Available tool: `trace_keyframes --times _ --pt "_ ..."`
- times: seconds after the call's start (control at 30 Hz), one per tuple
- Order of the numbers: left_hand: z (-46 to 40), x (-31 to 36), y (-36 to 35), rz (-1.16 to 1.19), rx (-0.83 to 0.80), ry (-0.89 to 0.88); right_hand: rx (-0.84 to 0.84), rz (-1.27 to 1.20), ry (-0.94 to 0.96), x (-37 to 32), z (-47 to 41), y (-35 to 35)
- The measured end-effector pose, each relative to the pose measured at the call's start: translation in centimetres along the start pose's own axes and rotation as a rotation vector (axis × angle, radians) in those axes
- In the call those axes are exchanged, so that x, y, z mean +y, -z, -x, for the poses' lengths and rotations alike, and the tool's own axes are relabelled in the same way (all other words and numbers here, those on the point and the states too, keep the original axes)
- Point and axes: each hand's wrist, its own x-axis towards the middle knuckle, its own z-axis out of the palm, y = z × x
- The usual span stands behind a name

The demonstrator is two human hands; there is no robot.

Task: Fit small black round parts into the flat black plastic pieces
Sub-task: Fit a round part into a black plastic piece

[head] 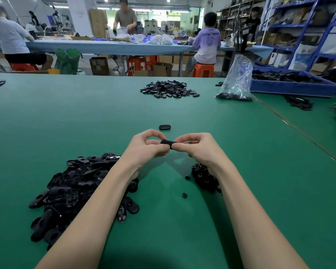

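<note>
Above the green table (250, 171), my left hand (145, 146) and my right hand (194, 145) meet at one flat black plastic piece (166, 143), each pinching an end with thumb and fingers. Whether a round part sits in it is hidden by my fingers. A big heap of flat black pieces (74, 191) lies under my left forearm. A smaller heap of small black round parts (204, 177) lies under my right wrist, with two loose round parts (184, 195) nearby. One single flat piece (164, 127) lies just beyond my hands.
Farther back sits another pile of black pieces (169, 89), a clear plastic bag (236, 82) holding black parts, and a blue bin (291, 84) full of pieces at the right. Other people work at a long table behind.
</note>
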Motion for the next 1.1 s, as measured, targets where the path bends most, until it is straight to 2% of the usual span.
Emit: trace_keyframes --times 0.13,0.7,0.87,0.97,1.1 --pt "0.1 -0.3 -0.4 -0.056 0.014 -0.009 0.020 0.026 -0.005 0.5 -0.2 -0.3" --pt "-0.2 -1.1 -1.3 -0.038 0.028 0.044 0.059 0.102 0.009 1.1 -0.2 -0.6" --pt "-0.1 -1.0 -0.8 -0.023 0.017 -0.019 0.051 0.036 0.032 0.8 0.0 -0.5" --pt "-0.2 -0.7 -0.2 -0.200 -0.004 -0.169 0.051 -0.060 0.036 0.5 0.0 0.0" --pt "-0.9 -0.8 0.0 -0.541 0.091 -0.369 0.088 0.010 -0.003 0.5 0.0 -0.2"
